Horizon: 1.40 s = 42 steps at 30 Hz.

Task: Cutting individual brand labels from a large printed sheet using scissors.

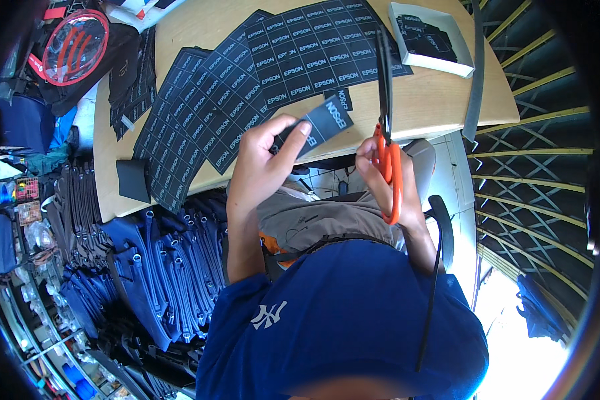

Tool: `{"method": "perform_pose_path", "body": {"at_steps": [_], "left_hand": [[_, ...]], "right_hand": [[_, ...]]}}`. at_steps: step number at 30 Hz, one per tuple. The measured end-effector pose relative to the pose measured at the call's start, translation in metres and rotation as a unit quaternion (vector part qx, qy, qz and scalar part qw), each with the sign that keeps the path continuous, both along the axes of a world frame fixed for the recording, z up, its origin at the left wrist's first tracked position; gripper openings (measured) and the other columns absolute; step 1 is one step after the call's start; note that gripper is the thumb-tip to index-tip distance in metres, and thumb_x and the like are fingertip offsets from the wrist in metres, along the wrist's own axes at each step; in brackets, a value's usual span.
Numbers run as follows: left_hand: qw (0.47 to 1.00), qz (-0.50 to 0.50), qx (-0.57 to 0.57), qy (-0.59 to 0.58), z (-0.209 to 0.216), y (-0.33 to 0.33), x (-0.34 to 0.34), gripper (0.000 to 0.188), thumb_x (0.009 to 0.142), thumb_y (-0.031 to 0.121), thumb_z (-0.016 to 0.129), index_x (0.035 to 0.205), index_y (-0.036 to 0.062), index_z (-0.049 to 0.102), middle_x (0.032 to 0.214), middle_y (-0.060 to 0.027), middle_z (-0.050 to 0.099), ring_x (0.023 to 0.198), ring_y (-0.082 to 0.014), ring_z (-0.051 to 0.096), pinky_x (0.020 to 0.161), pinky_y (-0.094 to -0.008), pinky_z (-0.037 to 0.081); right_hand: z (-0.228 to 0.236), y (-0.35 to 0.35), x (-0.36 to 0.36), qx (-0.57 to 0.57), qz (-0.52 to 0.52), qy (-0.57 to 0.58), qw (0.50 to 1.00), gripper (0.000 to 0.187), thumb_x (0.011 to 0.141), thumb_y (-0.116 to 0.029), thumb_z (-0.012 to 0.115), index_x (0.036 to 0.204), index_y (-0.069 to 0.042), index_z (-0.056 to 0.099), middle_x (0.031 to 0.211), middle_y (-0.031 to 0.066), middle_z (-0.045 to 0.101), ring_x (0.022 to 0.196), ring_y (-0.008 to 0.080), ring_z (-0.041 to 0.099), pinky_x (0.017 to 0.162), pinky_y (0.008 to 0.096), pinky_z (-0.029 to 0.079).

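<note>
My left hand (257,160) pinches a small black label piece (325,127) with white print between thumb and fingers, just above the table's near edge. In my right hand (409,190) is a pair of scissors (385,93) with orange handles. Its dark blades point away from me, nearly together, and stand to the right of the label piece without touching it. Beyond my hands lie several overlapping black printed sheets (313,50), marked off in small rectangles. One small cut label (343,100) rests beside the sheets, partly behind the piece I hold.
At the wooden table's (440,100) far right stands a white box (461,65) with cut black pieces inside. A plain black piece (133,180) sits near the left edge. Blue bags (170,273) hang or lie in rows at lower left. A folding metal gate (533,153) is on the right.
</note>
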<state>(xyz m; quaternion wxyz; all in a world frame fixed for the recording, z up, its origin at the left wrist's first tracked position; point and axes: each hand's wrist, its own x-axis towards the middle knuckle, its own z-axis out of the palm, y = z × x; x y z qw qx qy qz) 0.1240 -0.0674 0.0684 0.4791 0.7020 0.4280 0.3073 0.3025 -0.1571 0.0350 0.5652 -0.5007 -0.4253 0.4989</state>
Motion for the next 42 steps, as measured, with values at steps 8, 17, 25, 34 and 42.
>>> {"method": "perform_pose_path", "body": {"at_steps": [8, 17, 25, 34, 42], "left_hand": [[0.997, 0.048, 0.052, -0.024, 0.016, 0.013, -0.003, 0.02, 0.091, 0.014, 0.059, 0.078, -0.0017, 0.059, 0.062, 0.0042, 0.048, 0.059, 0.0004, 0.036, 0.048, -0.0195, 0.029], [0.995, -0.019, 0.099, 0.011, 0.012, 0.017, 0.004, 0.021, 0.089, 0.015, 0.062, 0.078, -0.0024, 0.061, 0.055, -0.0008, 0.048, 0.052, -0.0009, 0.038, 0.044, -0.0215, 0.029], [0.996, -0.047, 0.069, 0.009, 0.01, 0.004, 0.011, 0.022, 0.09, 0.013, 0.06, 0.073, -0.0009, 0.058, 0.059, 0.0066, 0.042, 0.057, 0.0001, 0.033, 0.048, -0.0193, 0.025], [0.997, -0.047, 0.067, 0.011, 0.007, 0.0, 0.013, 0.025, 0.09, 0.015, 0.061, 0.071, -0.0004, 0.058, 0.058, 0.0064, 0.042, 0.057, -0.0002, 0.033, 0.047, -0.0197, 0.026], [0.997, -0.049, 0.058, 0.009, 0.009, -0.002, 0.014, 0.024, 0.091, 0.015, 0.06, 0.072, -0.0005, 0.058, 0.059, 0.0064, 0.043, 0.057, 0.0004, 0.034, 0.048, -0.0194, 0.026]], "right_hand": [[-0.019, -0.049, 0.022, -0.062, 0.191, -0.059, 0.978, 0.07, 0.078, -0.061, 0.061, 0.107, 0.001, 0.046, 0.08, 0.0048, 0.044, 0.068, 0.0111, 0.04, 0.063, 0.0255, 0.037], [-0.025, -0.063, 0.017, -0.121, 0.277, 0.039, 0.952, 0.101, 0.059, -0.087, 0.051, 0.111, -0.001, 0.039, 0.079, -0.0011, 0.034, 0.059, 0.0036, 0.027, 0.05, 0.0198, 0.021], [-0.011, -0.049, 0.011, -0.139, 0.271, 0.062, 0.95, 0.107, 0.055, -0.089, 0.051, 0.109, 0.003, 0.041, 0.077, -0.0025, 0.033, 0.06, 0.0035, 0.029, 0.051, 0.0189, 0.022], [-0.027, -0.049, 0.014, -0.001, 0.281, 0.057, 0.958, 0.079, 0.082, -0.065, 0.051, 0.109, 0.009, 0.041, 0.071, 0.0023, 0.04, 0.062, 0.0115, 0.038, 0.057, 0.0248, 0.032], [-0.029, -0.048, 0.013, 0.035, 0.268, 0.042, 0.962, 0.071, 0.085, -0.063, 0.047, 0.092, 0.008, 0.044, 0.07, 0.0058, 0.038, 0.064, 0.0173, 0.039, 0.069, 0.0316, 0.038]]}}
